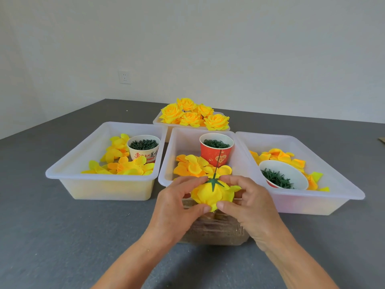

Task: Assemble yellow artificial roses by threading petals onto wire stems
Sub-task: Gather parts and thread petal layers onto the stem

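Note:
A yellow rose head [210, 195] is held upside down between both hands, its green star-shaped calyx [214, 182] on top and a thin dark wire stem [218, 161] pointing up and away. My left hand [177, 203] grips the rose from the left with thumb and fingers curled round the petals. My right hand [248, 203] pinches it from the right, thumb on the lower petals. Loose yellow petals [193, 166] lie in the middle tray [166, 176].
The left tray [68, 178] holds petals and a white cup of green parts [143, 148]. A red cup [216, 151] stands in the middle tray. The right tray [333, 197] holds petals and a tilted cup [283, 176]. Finished roses [193, 115] fill the far tray. A clear box [214, 230] sits under my hands.

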A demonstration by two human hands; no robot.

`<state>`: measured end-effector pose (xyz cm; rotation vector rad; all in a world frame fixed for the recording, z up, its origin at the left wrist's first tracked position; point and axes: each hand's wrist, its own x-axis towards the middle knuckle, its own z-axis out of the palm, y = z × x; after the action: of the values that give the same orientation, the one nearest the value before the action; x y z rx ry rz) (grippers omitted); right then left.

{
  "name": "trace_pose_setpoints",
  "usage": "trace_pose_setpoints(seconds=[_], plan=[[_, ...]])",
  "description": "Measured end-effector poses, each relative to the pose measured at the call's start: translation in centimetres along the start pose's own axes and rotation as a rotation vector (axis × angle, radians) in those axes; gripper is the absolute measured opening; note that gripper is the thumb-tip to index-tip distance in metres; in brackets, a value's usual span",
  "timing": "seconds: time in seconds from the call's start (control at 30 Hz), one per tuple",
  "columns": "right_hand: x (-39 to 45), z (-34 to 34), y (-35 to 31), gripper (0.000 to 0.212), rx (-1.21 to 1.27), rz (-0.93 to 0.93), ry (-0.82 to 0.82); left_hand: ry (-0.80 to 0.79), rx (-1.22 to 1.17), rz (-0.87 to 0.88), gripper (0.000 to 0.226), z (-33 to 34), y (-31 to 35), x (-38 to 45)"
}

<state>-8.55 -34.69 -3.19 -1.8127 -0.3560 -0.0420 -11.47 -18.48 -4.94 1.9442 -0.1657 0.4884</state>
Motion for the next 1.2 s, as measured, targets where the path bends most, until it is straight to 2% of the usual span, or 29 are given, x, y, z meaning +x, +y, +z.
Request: trace_pose_setpoints(seconds=[0.07, 0.13, 0.23, 0.33, 0.43, 0.53, 0.67, 0.8, 1.03, 1.2], plan=[[-0.1, -0.5, -0.3, 0.041, 0.051, 0.029, -0.011, -0.034, -0.029, -0.006, 0.058, -0.3, 0.1, 0.0], [0.0, -0.8, -0.9, 0.029, 0.064, 0.009, 0.05, -0.03, -0.105, -0.03, 0.051, -0.6, 0.4, 0.1], [0.5, -0.3, -2.1, 0.012, -0.104, -0.139, 0.26, 0.076, -0.197, -0.054, 0.029, -1.1, 1.1, 0.8], [1.1, 1.5, -2.7, 0.003, -0.332, -0.209, 0.318, 0.103, -0.165, -0.026, 0.011, -1.1, 1.8, 1.9], [1.7, 2.9, -2.4, 0.011, -0.445, -0.214, 0.379, 0.067, -0.103, -0.001, 0.025, -0.6, 2.0, 2.2], [1.9, 3.7, -2.1, 0.015, -0.465, -0.191, 0.425, 0.118, -0.171, -0.016, 0.021, -0.4, 2.4, 2.5], [1.8, 4.1, -1.5, 0.018, -0.344, -0.168, 0.488, 0.066, -0.15, 0.002, 0.011, -0.1, 3.8, 4.1], [1.5, 4.6, -1.1, 0.015, -0.162, -0.152, 0.535, 0.05, -0.103, -0.03, 0.014, 0.4, 4.1, 5.3], [1.7, 5.4, 0.2, 0.019, -0.214, -0.283, 0.671, 0.025, 0.095, 0.029, 0.024, 0.2, 4.1, 6.0], [2.1, 5.9, 0.8, 0.015, -0.17, -0.399, 0.722, 0.029, 0.123, 0.053, 0.027, 0.2, 4.1, 6.1]])
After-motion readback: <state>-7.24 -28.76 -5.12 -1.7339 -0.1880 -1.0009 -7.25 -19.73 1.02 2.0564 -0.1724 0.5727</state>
